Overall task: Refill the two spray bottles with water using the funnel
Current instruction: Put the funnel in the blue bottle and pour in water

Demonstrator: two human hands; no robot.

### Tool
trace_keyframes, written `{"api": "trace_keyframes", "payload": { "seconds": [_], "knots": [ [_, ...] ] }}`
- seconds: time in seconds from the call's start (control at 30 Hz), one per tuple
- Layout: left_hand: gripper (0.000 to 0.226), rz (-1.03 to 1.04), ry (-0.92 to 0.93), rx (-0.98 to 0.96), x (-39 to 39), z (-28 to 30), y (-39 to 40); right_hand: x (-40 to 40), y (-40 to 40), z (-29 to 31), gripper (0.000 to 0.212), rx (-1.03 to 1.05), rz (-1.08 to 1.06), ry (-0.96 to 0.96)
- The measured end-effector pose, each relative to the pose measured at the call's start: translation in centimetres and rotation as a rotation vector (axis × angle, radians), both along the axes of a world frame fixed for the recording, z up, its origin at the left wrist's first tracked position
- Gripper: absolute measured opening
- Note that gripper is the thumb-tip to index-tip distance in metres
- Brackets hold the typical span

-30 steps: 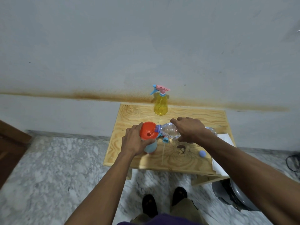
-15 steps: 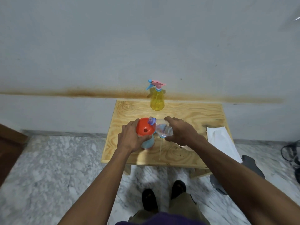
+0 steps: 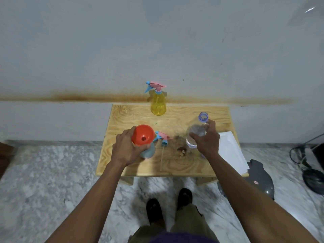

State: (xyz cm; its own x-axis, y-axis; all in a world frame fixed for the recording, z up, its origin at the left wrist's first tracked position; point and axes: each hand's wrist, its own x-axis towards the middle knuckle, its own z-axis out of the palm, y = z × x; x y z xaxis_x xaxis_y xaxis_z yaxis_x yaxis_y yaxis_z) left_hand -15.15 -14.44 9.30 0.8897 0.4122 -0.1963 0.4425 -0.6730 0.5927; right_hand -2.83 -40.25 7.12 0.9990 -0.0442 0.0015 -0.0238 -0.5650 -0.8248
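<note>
An orange funnel point(image 3: 143, 136) sits in the neck of a light blue spray bottle point(image 3: 149, 151) near the table's front left. My left hand point(image 3: 126, 149) grips that bottle just under the funnel. My right hand point(image 3: 206, 140) holds a clear plastic water bottle point(image 3: 197, 130) upright, its open mouth up, to the right of the funnel. The blue bottle's pink and blue spray head point(image 3: 162, 137) lies on the table between my hands, its tube pointing toward me. A yellow spray bottle point(image 3: 158, 104) with its pink head on stands at the back.
The small wooden table point(image 3: 175, 163) stands against a grey wall. A white sheet of paper point(image 3: 229, 151) hangs over its right edge. A small brownish spot point(image 3: 181, 150) lies mid-table. Grey objects and cables lie on the marble floor to the right.
My right hand has lifted the water bottle away from the funnel, swung it to the right and turned it from tipped to upright. My left hand stays on the blue bottle.
</note>
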Motion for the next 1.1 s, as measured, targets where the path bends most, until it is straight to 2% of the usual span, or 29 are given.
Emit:
{"api": "trace_keyframes", "payload": {
  "seconds": [0.2,0.37,0.6,0.77,1.1],
  "knots": [
    [0.101,0.002,-0.003,-0.028,-0.2,0.3,-0.1,1.1,-1.3,-1.5,0.072,0.043,-0.095,0.059],
    [0.111,0.034,-0.026,-0.036,-0.3,0.2,0.1,1.5,-2.2,-2.2,0.071,0.060,-0.109,0.078],
    [0.102,0.074,-0.063,-0.058,0.0,0.0,-0.1,1.0,-3.1,-2.3,0.064,0.062,-0.066,0.069],
    [0.093,0.169,-0.108,-0.163,0.3,0.2,-1.0,1.2,-3.5,-2.1,0.066,0.059,-0.028,0.064],
    [0.091,0.351,-0.168,-0.314,0.5,-0.7,-1.7,1.4,-3.8,-2.4,0.060,0.059,-0.007,0.045]
  ]
}}
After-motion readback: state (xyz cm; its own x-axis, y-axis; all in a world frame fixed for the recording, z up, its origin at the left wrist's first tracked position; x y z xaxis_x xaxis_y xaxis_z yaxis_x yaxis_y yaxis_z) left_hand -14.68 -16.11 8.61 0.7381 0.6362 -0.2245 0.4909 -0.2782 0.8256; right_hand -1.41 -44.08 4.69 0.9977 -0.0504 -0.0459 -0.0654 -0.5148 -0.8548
